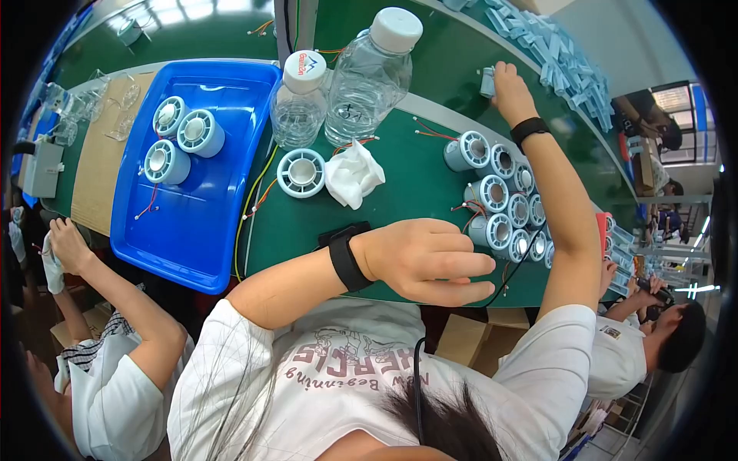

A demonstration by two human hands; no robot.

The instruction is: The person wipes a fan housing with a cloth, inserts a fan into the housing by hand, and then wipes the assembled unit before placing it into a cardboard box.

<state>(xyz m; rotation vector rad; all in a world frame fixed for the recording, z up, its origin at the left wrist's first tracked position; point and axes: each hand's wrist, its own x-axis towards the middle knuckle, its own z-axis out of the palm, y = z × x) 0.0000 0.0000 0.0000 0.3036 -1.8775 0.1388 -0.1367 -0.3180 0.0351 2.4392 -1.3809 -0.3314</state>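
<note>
My right hand (510, 91) reaches far across the green table (400, 192), with its fingers closed on a small pale blue-grey plastic part (487, 81). A heap of similar pale parts (565, 54) lies just beyond it. My left hand (427, 261) rests palm down at the near table edge with its fingers curled together. What is under it is hidden. Both wrists wear a black band. Between my arms lies a cluster of several white cylindrical fan housings (503, 203) with red wires. My left fingertips are close to the nearest housing.
A blue tray (192, 230) at left holds three more fan housings (184, 138). One housing (301, 173), a crumpled white tissue (352, 175) and two clear water bottles (369, 73) stand mid-table. A co-worker's arm (115, 284) is at left, and another person (661, 330) is at right.
</note>
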